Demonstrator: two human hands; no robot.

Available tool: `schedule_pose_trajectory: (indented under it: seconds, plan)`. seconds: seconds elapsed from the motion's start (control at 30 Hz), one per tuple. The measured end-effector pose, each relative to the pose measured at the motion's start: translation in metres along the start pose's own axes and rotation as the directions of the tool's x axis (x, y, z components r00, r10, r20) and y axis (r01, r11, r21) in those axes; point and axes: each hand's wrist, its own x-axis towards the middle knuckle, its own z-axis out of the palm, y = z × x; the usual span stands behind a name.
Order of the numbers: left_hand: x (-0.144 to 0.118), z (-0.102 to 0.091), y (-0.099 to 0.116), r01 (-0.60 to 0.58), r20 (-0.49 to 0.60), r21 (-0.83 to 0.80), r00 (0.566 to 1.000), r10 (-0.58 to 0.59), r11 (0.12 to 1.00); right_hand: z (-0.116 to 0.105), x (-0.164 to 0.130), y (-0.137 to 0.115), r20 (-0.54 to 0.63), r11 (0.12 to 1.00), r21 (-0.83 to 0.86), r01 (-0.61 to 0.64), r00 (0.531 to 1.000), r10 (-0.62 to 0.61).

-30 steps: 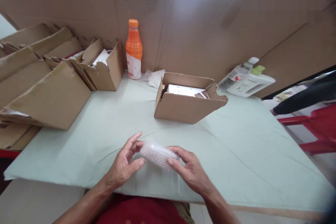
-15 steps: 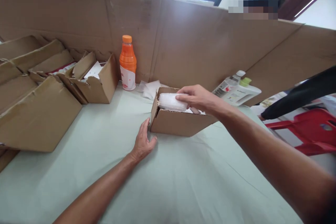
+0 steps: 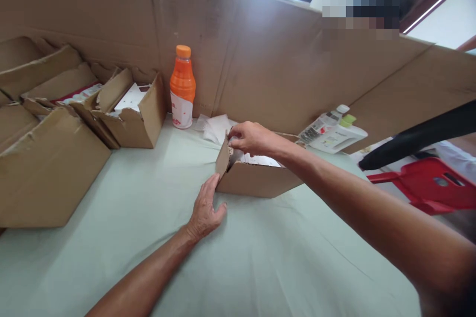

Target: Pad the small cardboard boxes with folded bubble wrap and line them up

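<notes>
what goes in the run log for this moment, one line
left hand: flat on table cloth, touching small box corner | right hand: fingers inside box's left end | orange bottle: upright behind

The left hand [image 3: 205, 208] lies flat on the table [image 3: 148, 198], fingertips against the small open carton [image 3: 256, 178]. The right hand [image 3: 251, 138] pinches the carton's left flap (what it grips inside is hidden). An orange bottle [image 3: 182, 86] stands behind.

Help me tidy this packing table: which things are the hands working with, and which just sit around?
In use:
small open box
left hand at its corner
right hand inside it

Lying about:
orange bottle
other cardboard boxes
white bottles
crumpled paper
</notes>
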Motion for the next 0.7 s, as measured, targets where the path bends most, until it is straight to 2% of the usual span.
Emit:
schedule_pose_trajectory:
  seconds: [0.1, 0.2, 0.3, 0.37, 0.4, 0.43, 0.5, 0.53, 0.57, 0.6, 0.63, 0.7]
  plan:
    - [0.0, 0.0, 0.0, -0.009, -0.013, -0.006, 1.0, 0.008, 1.0, 0.01, 0.0, 0.001, -0.081, 0.995, -0.084, 0.044, 0.995, -0.051]
    - [0.0, -0.001, 0.0, -0.005, -0.025, -0.024, 1.0, 0.004, 1.0, 0.017, 0.003, -0.001, -0.102, 0.989, -0.136, 0.051, 0.993, -0.065]
    - [-0.001, -0.001, -0.001, 0.017, -0.009, -0.043, 1.0, -0.017, 0.999, 0.014, -0.01, 0.007, -0.182, 0.992, -0.039, 0.118, 0.976, -0.123]
    - [-0.001, -0.003, -0.001, 0.037, 0.001, -0.054, 0.999, -0.037, 0.998, 0.013, -0.036, 0.025, -0.365, 0.98, 0.113, 0.164, 0.924, -0.113]
    - [-0.002, -0.004, 0.0, 0.049, 0.006, -0.057, 0.999, -0.049, 0.997, 0.015, -0.053, 0.039, -0.485, 0.963, 0.198, 0.185, 0.872, -0.067]
    - [-0.002, -0.006, 0.002, 0.065, 0.011, -0.06, 0.998, -0.065, 0.996, 0.021, -0.072, 0.056, -0.605, 0.94, 0.275, 0.201, 0.796, 0.007]
    - [-0.002, -0.01, 0.009, 0.123, 0.003, -0.07, 0.992, -0.123, 0.99, 0.044, -0.11, 0.097, -0.78, 0.891, 0.391, 0.231, 0.598, 0.187]
    - [-0.002, -0.012, 0.015, 0.171, -0.009, -0.084, 0.985, -0.173, 0.982, 0.061, -0.127, 0.119, -0.822, 0.868, 0.438, 0.235, 0.496, 0.28]
    - [-0.001, -0.016, 0.022, 0.228, -0.024, -0.106, 0.973, -0.232, 0.968, 0.08, -0.14, 0.141, -0.814, 0.828, 0.512, 0.229, 0.438, 0.382]
    - [-0.001, -0.019, 0.029, 0.282, -0.039, -0.135, 0.956, -0.289, 0.95, 0.1, -0.15, 0.16, -0.772, 0.761, 0.604, 0.235, 0.41, 0.486]
    - [0.001, -0.023, 0.037, 0.323, -0.049, -0.165, 0.941, -0.335, 0.932, 0.119, -0.156, 0.175, -0.703, 0.683, 0.692, 0.236, 0.437, 0.561]
    - [0.006, -0.028, 0.051, 0.353, -0.05, -0.21, 0.928, -0.37, 0.912, 0.15, -0.154, 0.192, -0.571, 0.563, 0.797, 0.22, 0.578, 0.582]
